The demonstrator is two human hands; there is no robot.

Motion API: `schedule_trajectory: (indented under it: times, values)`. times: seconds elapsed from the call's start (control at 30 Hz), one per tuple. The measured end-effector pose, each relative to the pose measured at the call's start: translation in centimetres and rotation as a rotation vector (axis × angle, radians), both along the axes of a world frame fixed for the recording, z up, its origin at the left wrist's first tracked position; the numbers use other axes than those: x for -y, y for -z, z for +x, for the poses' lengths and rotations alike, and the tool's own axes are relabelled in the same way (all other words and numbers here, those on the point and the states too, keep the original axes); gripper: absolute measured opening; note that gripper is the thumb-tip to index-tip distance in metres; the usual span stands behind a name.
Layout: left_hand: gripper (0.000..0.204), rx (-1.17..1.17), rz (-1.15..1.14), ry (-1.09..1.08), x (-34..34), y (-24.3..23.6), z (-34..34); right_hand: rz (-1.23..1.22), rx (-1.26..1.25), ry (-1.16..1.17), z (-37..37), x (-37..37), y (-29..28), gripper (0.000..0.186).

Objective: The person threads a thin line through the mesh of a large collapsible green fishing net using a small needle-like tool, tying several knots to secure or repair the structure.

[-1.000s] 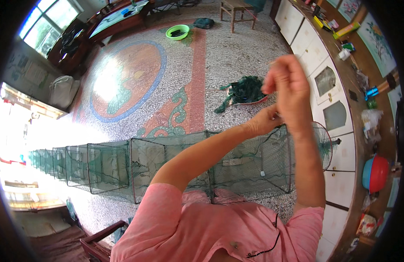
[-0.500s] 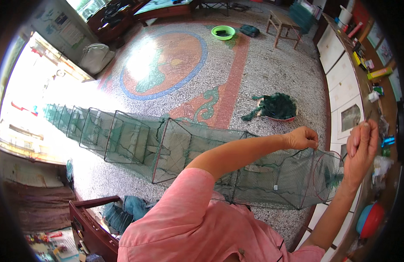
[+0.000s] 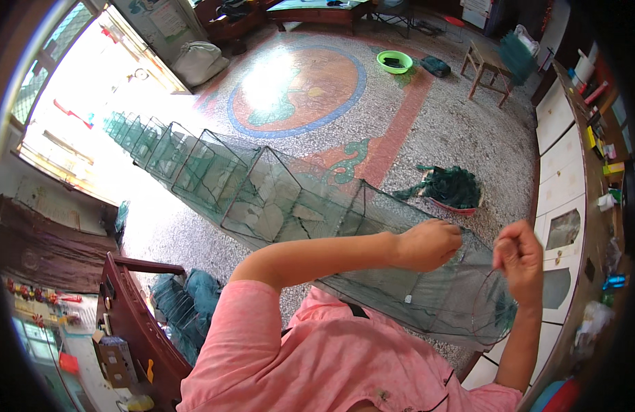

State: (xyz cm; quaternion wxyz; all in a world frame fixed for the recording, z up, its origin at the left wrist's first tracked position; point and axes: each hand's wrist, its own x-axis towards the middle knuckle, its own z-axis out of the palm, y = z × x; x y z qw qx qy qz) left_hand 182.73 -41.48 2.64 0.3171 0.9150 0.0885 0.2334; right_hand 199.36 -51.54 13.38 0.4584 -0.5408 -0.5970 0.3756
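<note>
A long green mesh fish trap (image 3: 262, 206) with dark square wire frames stretches from the bright doorway to my body. My left hand (image 3: 431, 245) is closed at the upper edge of its near section, gripping the netting; the fingertips are partly hidden. Beside the trap's right end, my right hand (image 3: 520, 257) is raised with its fingers pressed together. What it pinches, if anything, is too small to tell. Just below that hand, a thin reddish ring (image 3: 477, 302) shows in the mesh end. A small white tag (image 3: 408, 299) sits on the net.
Dark green netting (image 3: 453, 187) lies heaped in a basin on the floor beyond my hands. Farther back are a green basin (image 3: 394, 62) and a wooden stool (image 3: 485, 72). White cabinets (image 3: 561, 185) line the right; a dark red wooden chair (image 3: 135, 316) and blue bundles (image 3: 183, 309) are at lower left.
My right hand has come down and left, closer to my left hand. The left hand has shifted left and slightly down, and the trap's near end has moved left. The view has turned.
</note>
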Motion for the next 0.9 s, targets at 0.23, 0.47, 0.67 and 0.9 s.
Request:
schedule_trajectory:
  times: [0.23, 0.47, 0.67, 0.9]
  values:
    - [0.029, -0.28, -0.001, -0.317, 6.1, 0.8, 1.0, -0.013, 0.296, -0.356, 1.8, 1.9, 2.9, 0.01]
    - [0.034, -0.388, -0.003, -0.439, 7.1, 1.0, 0.9, 0.267, 0.397, -0.523, 1.8, 1.9, 5.9, 0.013]
    - [0.021, -0.169, -0.088, -0.636, 5.5, 1.9, 0.9, 0.343, 0.582, -0.619, 1.1, 1.1, 7.7, 0.005]
    - [0.013, 0.26, -1.084, -0.479, 4.2, 0.2, 2.9, 0.366, 0.679, -0.674, 1.1, 0.2, 9.0, 0.007]
